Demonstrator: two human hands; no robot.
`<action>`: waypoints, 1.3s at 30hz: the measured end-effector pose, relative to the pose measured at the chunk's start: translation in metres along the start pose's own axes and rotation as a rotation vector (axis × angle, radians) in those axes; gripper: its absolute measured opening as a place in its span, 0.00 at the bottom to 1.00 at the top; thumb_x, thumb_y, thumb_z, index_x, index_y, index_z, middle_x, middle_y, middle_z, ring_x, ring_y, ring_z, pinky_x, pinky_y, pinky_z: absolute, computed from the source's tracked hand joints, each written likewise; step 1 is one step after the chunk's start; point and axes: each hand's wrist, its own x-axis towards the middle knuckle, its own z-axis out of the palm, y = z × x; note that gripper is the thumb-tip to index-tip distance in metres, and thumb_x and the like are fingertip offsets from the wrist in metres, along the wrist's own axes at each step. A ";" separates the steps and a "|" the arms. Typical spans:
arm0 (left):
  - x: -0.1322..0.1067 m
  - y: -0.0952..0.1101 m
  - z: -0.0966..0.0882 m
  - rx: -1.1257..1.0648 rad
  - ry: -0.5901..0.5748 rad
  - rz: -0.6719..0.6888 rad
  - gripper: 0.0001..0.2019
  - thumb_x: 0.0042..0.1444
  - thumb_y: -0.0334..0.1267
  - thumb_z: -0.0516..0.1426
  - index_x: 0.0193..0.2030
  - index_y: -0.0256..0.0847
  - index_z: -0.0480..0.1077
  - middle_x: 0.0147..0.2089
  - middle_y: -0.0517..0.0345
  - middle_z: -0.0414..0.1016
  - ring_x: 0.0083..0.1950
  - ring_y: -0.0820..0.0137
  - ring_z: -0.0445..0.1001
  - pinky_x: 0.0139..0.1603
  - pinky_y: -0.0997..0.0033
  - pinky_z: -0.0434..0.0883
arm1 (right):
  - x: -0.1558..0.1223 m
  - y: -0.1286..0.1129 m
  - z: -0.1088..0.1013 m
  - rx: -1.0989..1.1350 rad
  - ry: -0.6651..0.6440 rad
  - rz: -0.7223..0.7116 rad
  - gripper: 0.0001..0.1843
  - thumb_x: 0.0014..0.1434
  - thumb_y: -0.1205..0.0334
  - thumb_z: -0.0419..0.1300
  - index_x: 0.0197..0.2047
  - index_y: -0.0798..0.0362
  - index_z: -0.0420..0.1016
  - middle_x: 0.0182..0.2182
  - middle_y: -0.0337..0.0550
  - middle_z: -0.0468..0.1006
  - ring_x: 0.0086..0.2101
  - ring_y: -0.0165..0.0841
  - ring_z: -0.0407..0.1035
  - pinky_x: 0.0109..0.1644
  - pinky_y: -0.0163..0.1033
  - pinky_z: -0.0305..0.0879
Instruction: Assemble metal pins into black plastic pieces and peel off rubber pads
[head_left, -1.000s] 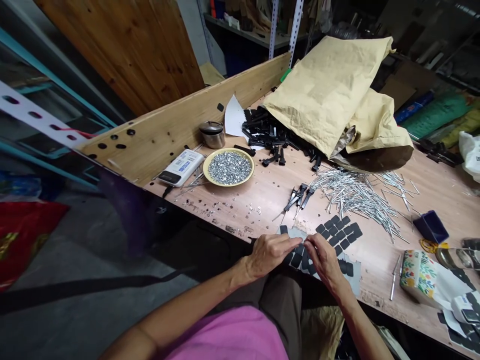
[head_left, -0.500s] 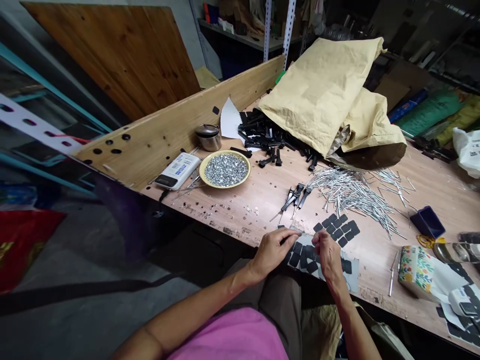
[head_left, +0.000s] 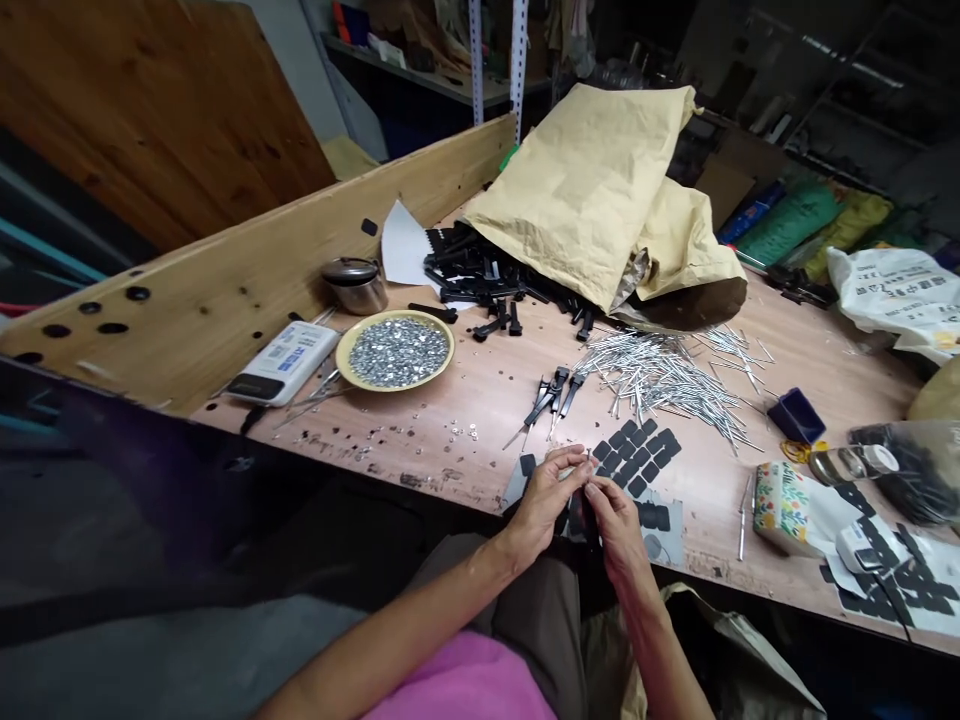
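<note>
My left hand (head_left: 541,500) and my right hand (head_left: 613,528) meet at the near edge of the wooden table (head_left: 465,400), fingertips pinched close together. A narrow black piece (head_left: 590,518) shows between them, against my right fingers. What my left fingertips pinch is too small to name. Just beyond the hands lies a grey sheet (head_left: 667,530) with black pads on it, partly hidden by my hands. A loose cluster of black pads (head_left: 639,455) lies behind it. A few black-handled pins (head_left: 555,392) lie farther back.
A heap of metal pins (head_left: 664,375) spreads at centre right. A yellow dish of small silver bits (head_left: 395,350), a white device (head_left: 283,360) and a steel tin (head_left: 354,284) stand at left. Black parts (head_left: 487,275) spill from a paper sack (head_left: 592,190). A blue tray (head_left: 796,415) and floral box (head_left: 780,498) sit right.
My hands have lifted off the grey sheet and drawn together closer to my body. The view has swung to the right, so everything on the table sits further left.
</note>
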 end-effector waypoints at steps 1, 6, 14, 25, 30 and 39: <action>0.001 -0.002 0.000 0.055 -0.014 0.011 0.12 0.37 0.41 0.67 0.28 0.36 0.76 0.47 0.49 0.72 0.47 0.66 0.71 0.45 0.71 0.68 | 0.003 0.001 -0.009 -0.073 0.052 -0.045 0.16 0.51 0.47 0.60 0.33 0.52 0.75 0.27 0.39 0.75 0.27 0.31 0.67 0.32 0.36 0.64; 0.007 -0.019 -0.017 0.327 -0.057 -0.010 0.20 0.46 0.42 0.61 0.48 0.40 0.73 0.43 0.53 0.73 0.28 0.75 0.72 0.27 0.76 0.69 | 0.034 0.014 -0.072 -0.684 0.396 -0.397 0.16 0.58 0.50 0.52 0.31 0.52 0.73 0.29 0.45 0.75 0.31 0.36 0.68 0.37 0.41 0.64; 0.014 -0.038 -0.062 0.837 0.119 0.554 0.13 0.57 0.38 0.51 0.44 0.40 0.74 0.41 0.52 0.77 0.32 0.72 0.74 0.34 0.73 0.72 | 0.070 0.042 -0.120 -1.429 0.299 -0.489 0.14 0.63 0.62 0.46 0.31 0.51 0.71 0.28 0.45 0.71 0.32 0.36 0.65 0.32 0.36 0.57; 0.015 -0.043 -0.072 1.049 0.122 0.832 0.12 0.58 0.33 0.50 0.40 0.42 0.75 0.35 0.54 0.77 0.36 0.70 0.76 0.39 0.73 0.74 | 0.105 0.028 -0.148 -1.295 0.219 -0.609 0.14 0.62 0.64 0.45 0.27 0.51 0.65 0.25 0.45 0.68 0.27 0.36 0.60 0.27 0.38 0.53; 0.014 -0.042 -0.070 1.072 0.108 0.797 0.12 0.57 0.32 0.50 0.40 0.43 0.75 0.35 0.54 0.78 0.36 0.70 0.76 0.39 0.72 0.74 | 0.093 0.028 -0.129 -1.111 -0.100 -0.662 0.12 0.59 0.61 0.50 0.24 0.48 0.65 0.21 0.39 0.67 0.23 0.32 0.58 0.27 0.38 0.56; 0.012 -0.041 -0.068 1.049 0.098 0.818 0.12 0.57 0.30 0.51 0.41 0.43 0.75 0.34 0.56 0.77 0.36 0.71 0.75 0.40 0.74 0.72 | 0.095 0.033 -0.122 -1.133 -0.217 -0.760 0.15 0.62 0.63 0.46 0.25 0.49 0.64 0.22 0.41 0.67 0.24 0.32 0.58 0.25 0.37 0.56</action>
